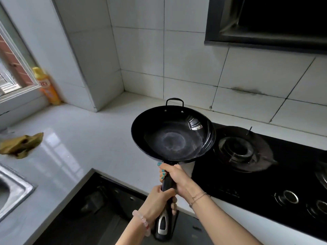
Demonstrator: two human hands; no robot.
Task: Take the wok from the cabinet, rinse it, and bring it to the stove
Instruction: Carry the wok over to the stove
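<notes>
A black wok (172, 135) with a small loop handle at its far rim hangs in the air over the white counter, its right edge above the left side of the black glass stove (265, 175). Both hands grip its long black handle. My right hand (175, 175) holds the handle close to the bowl. My left hand (160, 200) holds it lower down, above the silver end piece. The left gas burner (238, 151) lies just right of the wok.
A steel sink (12, 190) sits at the lower left, with a crumpled yellow-green cloth (21, 145) on the counter (85, 138) behind it. An orange bottle (46, 85) stands by the window. A dark range hood (269, 22) hangs above the stove. Control knobs (290, 197) line the stove's front.
</notes>
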